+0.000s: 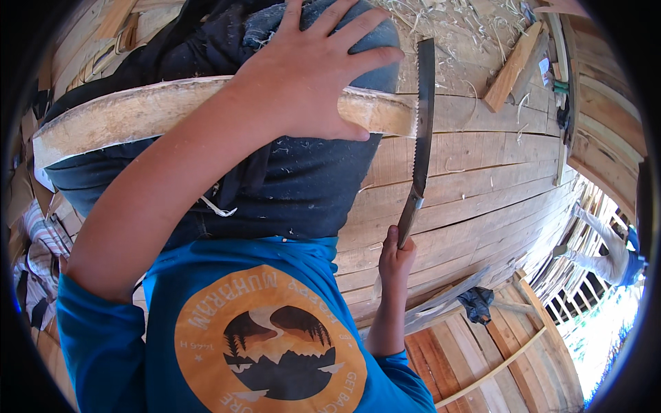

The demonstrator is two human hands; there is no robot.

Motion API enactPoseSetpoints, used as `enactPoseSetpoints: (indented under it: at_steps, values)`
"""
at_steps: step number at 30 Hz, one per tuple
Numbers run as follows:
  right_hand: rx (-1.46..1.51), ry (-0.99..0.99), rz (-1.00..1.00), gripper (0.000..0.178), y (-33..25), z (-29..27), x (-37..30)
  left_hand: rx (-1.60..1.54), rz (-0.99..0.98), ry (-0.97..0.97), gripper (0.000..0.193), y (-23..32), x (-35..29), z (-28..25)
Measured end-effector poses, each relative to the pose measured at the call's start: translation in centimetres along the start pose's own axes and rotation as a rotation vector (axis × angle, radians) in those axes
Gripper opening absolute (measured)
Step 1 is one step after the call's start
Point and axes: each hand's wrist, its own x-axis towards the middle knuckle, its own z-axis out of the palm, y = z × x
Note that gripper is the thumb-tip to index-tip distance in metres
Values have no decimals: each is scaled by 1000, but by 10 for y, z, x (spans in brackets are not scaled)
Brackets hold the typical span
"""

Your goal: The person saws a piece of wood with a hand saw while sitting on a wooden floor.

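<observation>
The left hand [313, 76] lies open, pressing a pale wooden plank [138, 113] across the person's lap, while the right hand [397, 258] grips a handsaw [421, 131] at the plank's end.

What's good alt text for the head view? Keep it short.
A person's left hand presses a curved wooden piece across their knee while the right hand holds a hand saw, its toothed blade against the piece's end. Below lie a plank floor and scattered wood shavings.
</observation>
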Motion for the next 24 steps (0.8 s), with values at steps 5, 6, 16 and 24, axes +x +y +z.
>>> enactPoseSetpoints:
  at_steps: [5,6,16,24]
  values:
    - [0,11,-26,35,-2,-1,-3,-9,16,38,87,0,-1,3]
    - [-1,12,-31,35,-2,-1,-3,-68,22,31,87,-1,-2,1]
    - [29,-7,-32,36,0,-1,-4,-115,15,-30,89,0,-3,-6]
    - [8,-3,-16,38,-3,-3,-10,19,78,220,88,-4,-4,22]
